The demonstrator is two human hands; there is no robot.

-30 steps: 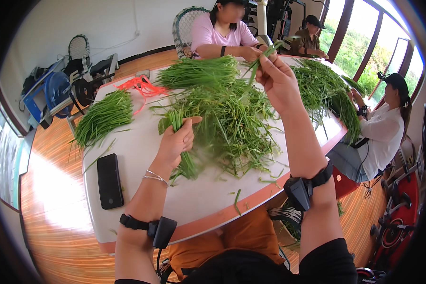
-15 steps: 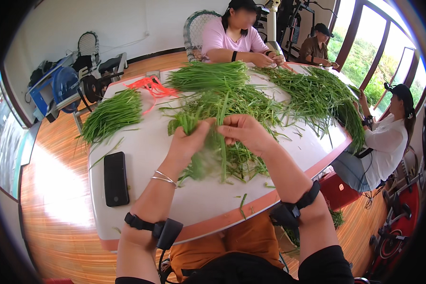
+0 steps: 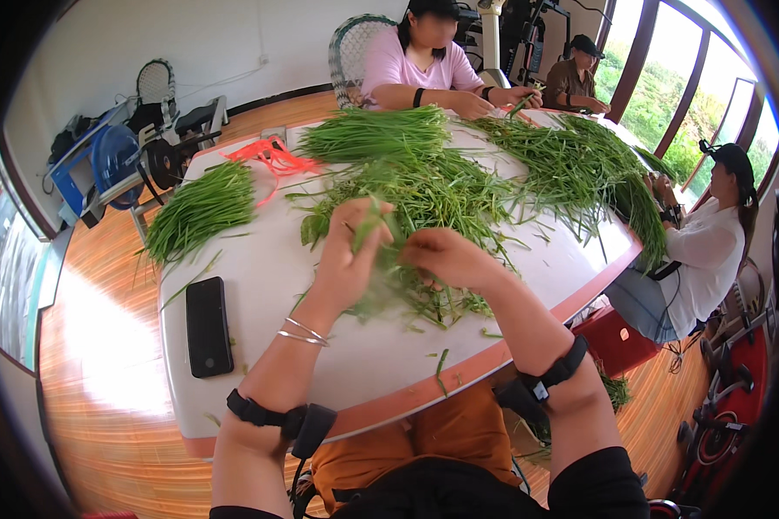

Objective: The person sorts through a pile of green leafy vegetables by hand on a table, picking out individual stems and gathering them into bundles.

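Observation:
My left hand (image 3: 348,258) grips a small bunch of green chive stalks (image 3: 374,216) over the white table (image 3: 260,268). Close beside it, my right hand (image 3: 442,257) pinches stalks from the same bunch, low over the big loose heap of chives (image 3: 441,195) in the middle of the table. Both wrists wear black strapped devices, and the left one also has thin silver bangles.
A black phone (image 3: 209,325) lies on the table at my left. A tidy chive pile (image 3: 197,210) and orange string (image 3: 273,156) lie further left. More chives (image 3: 580,164) cover the right side. A person in pink (image 3: 420,65) sits opposite, a person in white (image 3: 705,242) at right.
My right hand came down from high over the far side of the table to meet my left hand at the bunch. Both hands now work the stalks close together.

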